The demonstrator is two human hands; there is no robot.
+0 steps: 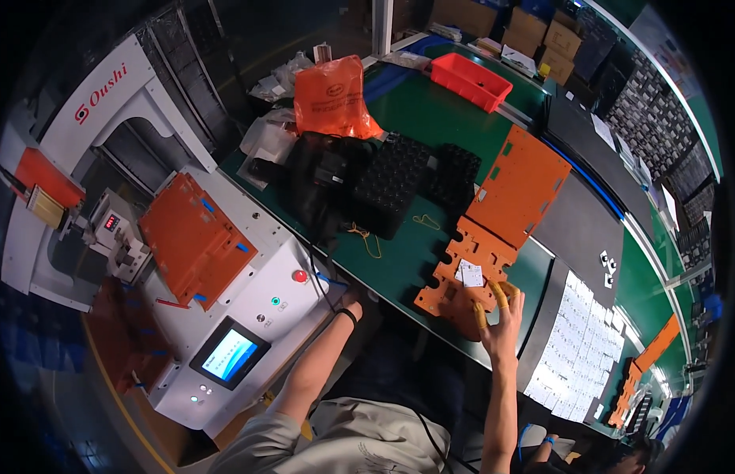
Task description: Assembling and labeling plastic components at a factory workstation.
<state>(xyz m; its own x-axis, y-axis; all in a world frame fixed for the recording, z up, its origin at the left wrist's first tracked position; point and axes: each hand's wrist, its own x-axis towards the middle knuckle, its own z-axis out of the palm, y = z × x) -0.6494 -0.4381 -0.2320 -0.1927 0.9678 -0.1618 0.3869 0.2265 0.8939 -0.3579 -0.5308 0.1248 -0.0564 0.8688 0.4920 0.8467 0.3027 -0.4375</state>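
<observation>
My right hand (503, 317), with yellow finger cots on its fingertips, is over the notched orange fixture plate (438, 296). Its fingers are spread, and nothing shows between them. Just beyond the fingertips, a small white circuit board (471, 275) lies on the plate, with another white piece partly under it. A larger orange plate (525, 186) adjoins the far end. My left hand (352, 303), a black band at its wrist, is by the machine's right edge near a black cable; its fingers are hidden.
At left stands a white machine (276, 265) with a touchscreen (230, 352), a red button (301, 276) and an orange fixture (195, 241). Black trays (391, 178), an orange bag (332, 99) and a red bin (471, 81) sit on the green bench. White board sheets (577, 347) lie at right.
</observation>
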